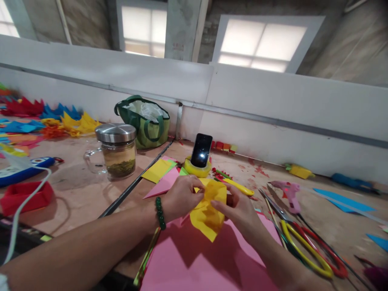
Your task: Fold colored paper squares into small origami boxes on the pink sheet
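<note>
A creased yellow paper (209, 214) is held up between my two hands, above large pink sheets (206, 262). My left hand (183, 196), with a green bead bracelet at the wrist, pinches the paper's upper left part. On the right side, my right hand (236, 204) grips the paper with its thumb on the near face and its fingers behind. The paper has folds in the middle and a pointed lower corner. Its shadow falls on the pink sheets.
A phone (201, 149) leans on a yellow tape roll (197, 167). At the right lie scissors (306, 242) and a pink glue gun (291, 194). A lidded glass mug (118, 155), a green bag (151, 129) and colored paper pieces (80, 123) are at the left.
</note>
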Demonstrator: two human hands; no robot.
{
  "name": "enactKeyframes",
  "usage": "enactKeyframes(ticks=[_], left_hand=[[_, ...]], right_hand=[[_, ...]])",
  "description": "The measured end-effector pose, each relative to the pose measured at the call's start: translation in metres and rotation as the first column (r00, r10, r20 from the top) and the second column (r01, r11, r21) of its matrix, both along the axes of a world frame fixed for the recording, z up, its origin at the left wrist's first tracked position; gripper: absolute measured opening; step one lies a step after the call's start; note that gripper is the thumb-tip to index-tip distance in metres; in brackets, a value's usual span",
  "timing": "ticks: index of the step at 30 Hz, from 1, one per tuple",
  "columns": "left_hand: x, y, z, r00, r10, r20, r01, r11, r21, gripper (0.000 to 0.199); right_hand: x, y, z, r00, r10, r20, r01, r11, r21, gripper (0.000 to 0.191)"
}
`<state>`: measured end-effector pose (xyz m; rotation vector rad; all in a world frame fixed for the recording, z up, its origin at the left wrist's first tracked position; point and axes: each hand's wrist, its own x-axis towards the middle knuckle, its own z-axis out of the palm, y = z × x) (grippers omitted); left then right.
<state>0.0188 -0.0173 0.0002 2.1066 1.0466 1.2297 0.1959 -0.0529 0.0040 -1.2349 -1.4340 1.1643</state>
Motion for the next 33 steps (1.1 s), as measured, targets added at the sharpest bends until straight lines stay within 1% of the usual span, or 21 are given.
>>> enactKeyframes(ticks=[3, 6, 8, 13, 15, 17, 21, 23, 25, 27, 30, 31, 33], left_hand=[[-0.001, 0.002, 0.0, 1.0, 0.005, 0.02, -0.005, 1.0, 0.012, 0.019], [-0.001, 0.005, -0.001, 0.999, 0.015, 0.033, -0.016, 1.0, 0.021, 0.019], [-0.002, 0.007, -0.002, 0.999, 0.028, 0.038, -0.029, 0.999, 0.023, 0.019], [-0.005, 0.01, 0.002, 0.997, 0.072, 0.039, -0.073, 0.997, 0.037, 0.022], [-0.006, 0.011, 0.004, 0.996, 0.085, 0.039, -0.086, 0.995, 0.04, 0.022], [-0.007, 0.013, 0.005, 0.995, 0.087, 0.042, -0.088, 0.996, 0.034, 0.022], [-0.009, 0.016, 0.005, 0.994, 0.095, 0.053, -0.095, 0.996, 0.0, 0.02], [-0.009, 0.016, 0.005, 0.995, 0.088, 0.048, -0.087, 0.996, -0.027, 0.02], [-0.008, 0.015, 0.004, 0.997, 0.065, 0.035, -0.063, 0.996, -0.062, 0.021], [-0.006, 0.013, 0.002, 0.999, 0.038, 0.02, -0.036, 0.994, -0.106, 0.022], [0.0, 0.007, -0.003, 1.0, -0.005, -0.003, 0.004, 0.986, -0.169, 0.021], [0.002, 0.004, -0.005, 1.0, -0.021, -0.01, 0.018, 0.982, -0.186, 0.02], [0.005, -0.002, -0.008, 0.998, -0.052, -0.022, 0.047, 0.976, -0.214, 0.02]], right_hand=[[-0.005, -0.002, 0.0, 0.998, 0.051, -0.04, -0.052, 0.999, -0.016, 0.042], [-0.007, -0.002, 0.0, 0.999, 0.004, -0.045, -0.006, 1.0, -0.025, 0.038], [-0.006, -0.001, 0.0, 1.0, -0.015, -0.014, 0.014, 0.999, -0.031, 0.04], [-0.003, 0.0, -0.001, 0.993, 0.013, 0.12, -0.002, 0.996, -0.088, 0.045], [-0.002, 0.0, -0.002, 0.981, 0.0, 0.194, 0.008, 0.999, -0.039, 0.043], [-0.001, 0.0, -0.005, 0.969, -0.007, 0.248, 0.004, 1.0, 0.012, 0.037], [0.0, 0.0, -0.008, 0.963, 0.012, 0.268, -0.015, 1.0, 0.01, 0.031], [0.001, -0.001, -0.007, 0.959, -0.002, 0.285, -0.011, 0.999, 0.044, 0.028], [0.002, -0.001, -0.004, 0.968, -0.01, 0.253, -0.014, 0.996, 0.091, 0.024], [0.002, 0.001, 0.0, 0.989, 0.005, 0.146, -0.02, 0.995, 0.098, 0.027], [0.004, 0.006, 0.002, 1.0, 0.005, -0.025, -0.005, 1.0, -0.002, 0.038], [0.005, 0.008, 0.0, 0.999, -0.01, -0.053, 0.009, 0.999, -0.031, 0.04], [0.008, 0.013, -0.004, 0.997, -0.045, -0.065, 0.043, 0.998, -0.042, 0.037]])
